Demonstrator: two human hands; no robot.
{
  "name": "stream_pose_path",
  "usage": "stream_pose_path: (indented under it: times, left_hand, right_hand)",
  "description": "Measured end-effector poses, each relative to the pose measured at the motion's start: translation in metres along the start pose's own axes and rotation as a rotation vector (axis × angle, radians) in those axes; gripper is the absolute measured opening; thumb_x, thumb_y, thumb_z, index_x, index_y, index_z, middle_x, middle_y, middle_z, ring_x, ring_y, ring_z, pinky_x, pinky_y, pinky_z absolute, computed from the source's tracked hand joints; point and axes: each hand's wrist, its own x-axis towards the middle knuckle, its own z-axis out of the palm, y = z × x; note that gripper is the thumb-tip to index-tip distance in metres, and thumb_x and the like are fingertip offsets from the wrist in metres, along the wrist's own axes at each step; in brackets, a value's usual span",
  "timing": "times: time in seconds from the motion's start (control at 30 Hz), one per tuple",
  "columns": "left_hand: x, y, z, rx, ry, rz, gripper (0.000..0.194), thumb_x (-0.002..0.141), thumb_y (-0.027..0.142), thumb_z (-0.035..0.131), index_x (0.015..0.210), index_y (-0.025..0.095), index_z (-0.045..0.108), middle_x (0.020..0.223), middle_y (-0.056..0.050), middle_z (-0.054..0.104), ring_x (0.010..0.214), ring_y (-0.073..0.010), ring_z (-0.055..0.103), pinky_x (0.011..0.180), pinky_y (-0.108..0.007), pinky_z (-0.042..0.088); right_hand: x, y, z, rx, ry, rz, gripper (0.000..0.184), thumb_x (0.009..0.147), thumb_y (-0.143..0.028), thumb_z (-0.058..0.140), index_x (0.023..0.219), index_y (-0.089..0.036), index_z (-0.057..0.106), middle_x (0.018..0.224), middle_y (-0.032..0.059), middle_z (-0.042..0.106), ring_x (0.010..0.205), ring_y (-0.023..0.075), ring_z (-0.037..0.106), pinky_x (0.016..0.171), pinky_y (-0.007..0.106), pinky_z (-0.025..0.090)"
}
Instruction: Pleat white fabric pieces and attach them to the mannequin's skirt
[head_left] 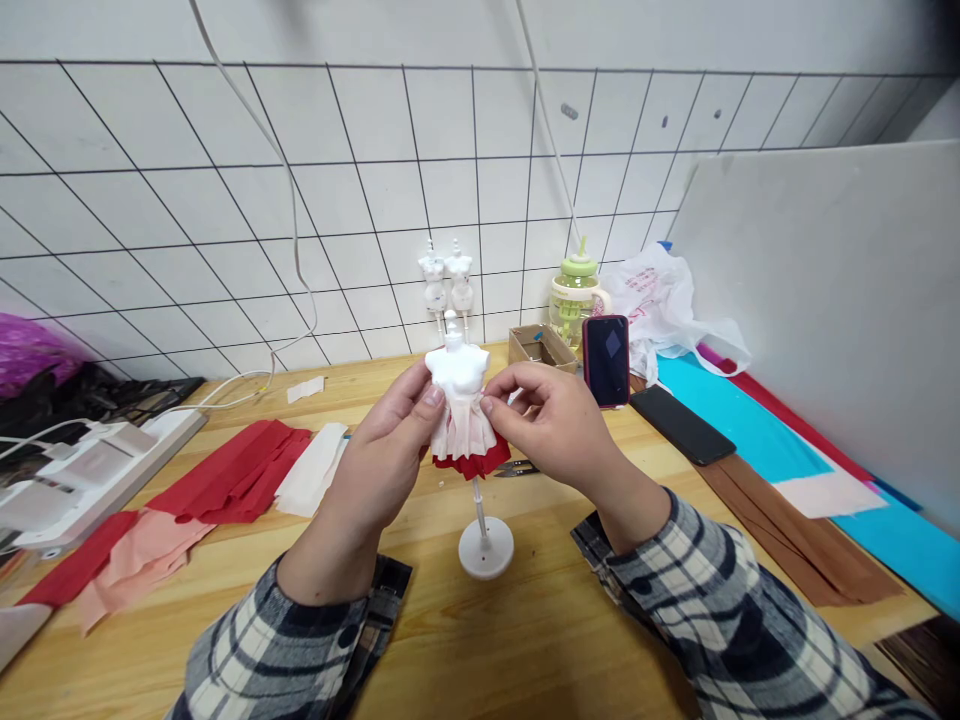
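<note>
A small white doll mannequin point(459, 372) stands upright on a stand with a round white base point(486, 548). Round its waist sits a pleated pale pink fabric skirt point(463, 428), with a red layer point(472, 464) showing below the hem. My left hand point(390, 430) is closed round the mannequin's side, thumb on the cloth at the waist and fingers partly hidden behind. On the other side, my right hand point(555, 425) pinches the edge of the pale skirt at the waist between thumb and forefinger. Small thread snips point(517, 468) lie partly behind my right hand.
Red cloth strips point(232, 470), white pieces and a power strip point(105, 470) lie at left. Behind stand two more mannequins point(448, 280), a cardboard box point(541, 348) and a green-lidded bottle point(576, 295). To the right are an upright phone point(606, 360), a black phone point(682, 425) and brown cloth point(795, 530).
</note>
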Motion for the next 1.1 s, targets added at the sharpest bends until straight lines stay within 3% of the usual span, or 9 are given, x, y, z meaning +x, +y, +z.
stream_pose_path:
  times: [0.23,0.57,1.1]
  left_hand:
    - [-0.0003,-0.0005,0.0027,-0.015,-0.002,0.010,0.052,0.092,0.046,0.056,0.139,0.025,0.049,0.108,-0.007,0.069,0.084,-0.0187,0.063,0.071,-0.029,0.050]
    - [-0.0016,-0.0027,0.0023,-0.019,0.039,-0.018,0.051,0.091,0.048,0.056,0.138,0.027,0.050,0.086,-0.004,0.067,0.063,-0.0147,0.057,0.053,-0.026,0.042]
    - [-0.0032,-0.0004,0.0044,-0.012,0.040,0.006,0.051,0.091,0.045,0.057,0.136,0.024,0.051,0.105,-0.008,0.069,0.078,-0.0175,0.062,0.061,-0.027,0.048]
  right_hand:
    - [0.0003,-0.0014,0.0019,0.042,0.016,0.052,0.002,0.074,-0.017,0.063,0.073,-0.018,0.064,0.069,-0.0016,0.065,0.052,0.0081,0.051,0.050,0.021,0.041]
    - [0.0006,0.0010,0.0019,0.090,-0.004,0.050,0.004,0.079,-0.021,0.063,0.078,-0.018,0.065,0.073,-0.0009,0.066,0.054,0.0086,0.054,0.052,0.021,0.043]
    - [-0.0007,-0.0032,-0.0016,0.136,0.018,0.022,0.006,0.075,-0.023,0.069,0.073,-0.017,0.065,0.066,-0.0014,0.064,0.049,0.0072,0.049,0.046,0.020,0.038]
